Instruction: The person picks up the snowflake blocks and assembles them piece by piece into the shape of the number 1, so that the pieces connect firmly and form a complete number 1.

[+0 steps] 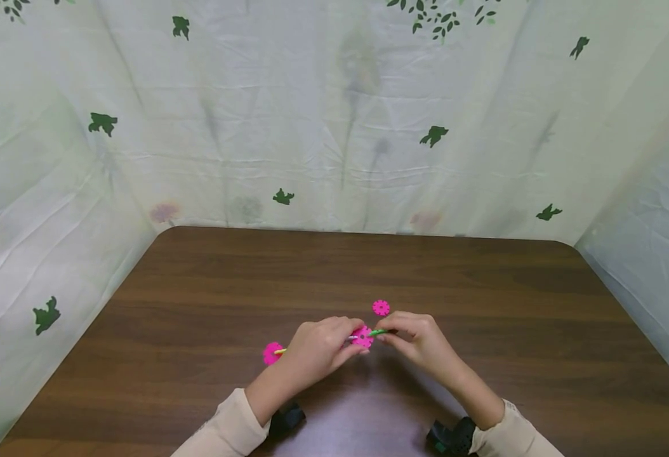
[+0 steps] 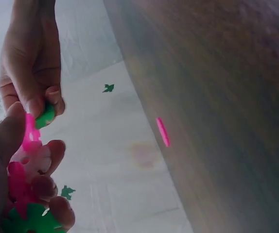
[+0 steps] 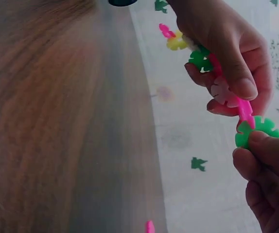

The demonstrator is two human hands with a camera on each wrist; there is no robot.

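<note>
A chain of notched plastic discs runs through my left hand (image 1: 320, 343), whose fingers and thumb grip it. Pink, pale, green and yellow discs show along it in the right wrist view, including a yellow disc (image 3: 176, 42) and a pale disc (image 3: 222, 92). Past my left fingertips the chain shows a pink disc (image 1: 363, 336). My right hand (image 1: 420, 339) pinches a green disc (image 3: 244, 138) between thumb and fingers, its edge right at that pink disc. Another pink disc (image 1: 271, 353) sticks out at the chain's far left end. My left hand hides the middle of the chain.
A loose pink disc (image 1: 381, 308) lies on the brown wooden table (image 1: 197, 285), just beyond the hands. Black wrist devices show under both forearms, one by the right sleeve (image 1: 451, 438). A pale curtain (image 1: 323, 114) with green leaf shapes hangs behind the table.
</note>
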